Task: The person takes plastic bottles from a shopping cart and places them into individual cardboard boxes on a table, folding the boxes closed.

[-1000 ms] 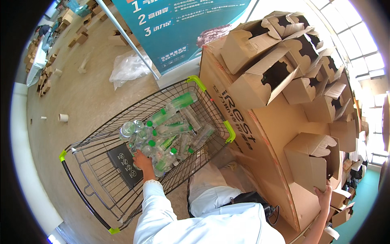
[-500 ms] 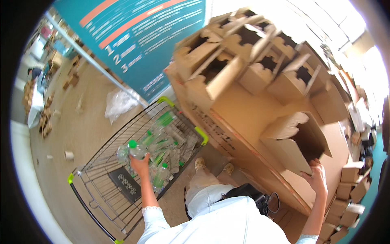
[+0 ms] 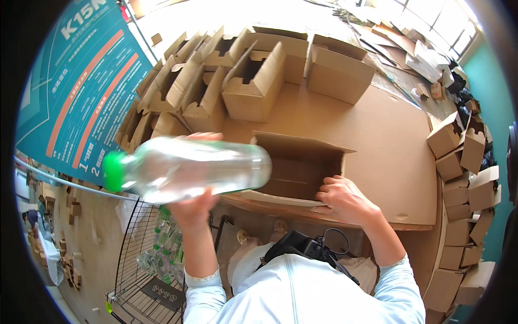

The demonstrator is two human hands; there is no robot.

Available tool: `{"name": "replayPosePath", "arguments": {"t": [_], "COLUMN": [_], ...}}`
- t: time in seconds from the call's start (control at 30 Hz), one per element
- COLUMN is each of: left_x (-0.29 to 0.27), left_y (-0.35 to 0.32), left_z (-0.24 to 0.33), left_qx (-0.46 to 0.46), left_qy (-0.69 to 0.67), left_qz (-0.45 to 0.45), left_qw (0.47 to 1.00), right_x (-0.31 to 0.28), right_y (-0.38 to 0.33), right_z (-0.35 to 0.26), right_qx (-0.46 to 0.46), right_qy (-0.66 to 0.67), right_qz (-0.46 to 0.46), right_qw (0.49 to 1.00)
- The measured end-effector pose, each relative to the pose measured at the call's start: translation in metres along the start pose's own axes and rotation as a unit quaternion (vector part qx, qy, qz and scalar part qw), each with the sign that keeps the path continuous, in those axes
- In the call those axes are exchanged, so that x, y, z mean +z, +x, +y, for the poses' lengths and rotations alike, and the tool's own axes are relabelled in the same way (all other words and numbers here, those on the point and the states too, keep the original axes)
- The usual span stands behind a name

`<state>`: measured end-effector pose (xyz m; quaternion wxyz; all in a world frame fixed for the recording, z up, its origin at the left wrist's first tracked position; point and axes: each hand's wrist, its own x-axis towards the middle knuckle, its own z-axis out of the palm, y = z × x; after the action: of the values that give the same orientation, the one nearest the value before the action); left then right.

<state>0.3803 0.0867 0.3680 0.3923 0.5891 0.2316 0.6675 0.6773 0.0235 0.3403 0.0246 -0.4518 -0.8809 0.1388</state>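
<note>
The left hand [image 3: 195,208] is closed round the middle of a clear plastic bottle [image 3: 189,168], gripping it from below and holding it sideways, its green cap [image 3: 113,171] pointing out to the left of the hand and its base aimed right, toward the mouth of an open cardboard box [image 3: 299,167]. The bottle looks smooth, thin-walled and see-through, so it is probably light and a little springy under a squeeze; a hold round the wider barrel seems safer than at the narrow neck, since the glossy skin could slip. The right hand [image 3: 345,198] lies on the near flap of that box, fingers curled loosely over the edge and holding nothing else. The box is stiff, matte brown board with sharp folded corners. Beyond both hands stand more open boxes [image 3: 253,81] on a broad cardboard sheet [image 3: 388,151]. Below the left hand a wire trolley [image 3: 145,259] holds more bottles.
</note>
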Motion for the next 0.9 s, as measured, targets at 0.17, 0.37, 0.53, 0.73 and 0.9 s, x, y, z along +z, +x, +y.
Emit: {"name": "replayPosePath", "arguments": {"t": [0.17, 0.37, 0.53, 0.73, 0.9], "left_x": [0.088, 0.092, 0.07, 0.089, 0.069], "left_y": [0.025, 0.025, -0.011, -0.017, -0.016], "left_z": [-0.024, -0.082, -0.16, -0.161, -0.169], "left_qx": [-0.092, -0.193, -0.119, -0.027, -0.176], "left_qy": [0.283, 0.486, 0.507, 0.602, 0.561], "left_qz": [-0.369, -0.666, -0.744, -0.686, -0.696], "left_qw": [0.881, 0.532, 0.418, 0.407, 0.413], "right_x": [0.003, 0.032, 0.043, 0.037, 0.033], "right_y": [-0.008, -0.012, -0.001, 0.007, 0.012], "right_z": [0.007, -0.005, -0.02, -0.006, -0.005], "right_qx": [-0.045, -0.087, -0.142, -0.109, -0.095], "right_qy": [0.021, 0.105, 0.101, 0.055, 0.084], "right_qz": [0.091, 0.148, 0.18, 0.205, 0.209], "right_qw": [0.995, 0.98, 0.968, 0.971, 0.97]}}
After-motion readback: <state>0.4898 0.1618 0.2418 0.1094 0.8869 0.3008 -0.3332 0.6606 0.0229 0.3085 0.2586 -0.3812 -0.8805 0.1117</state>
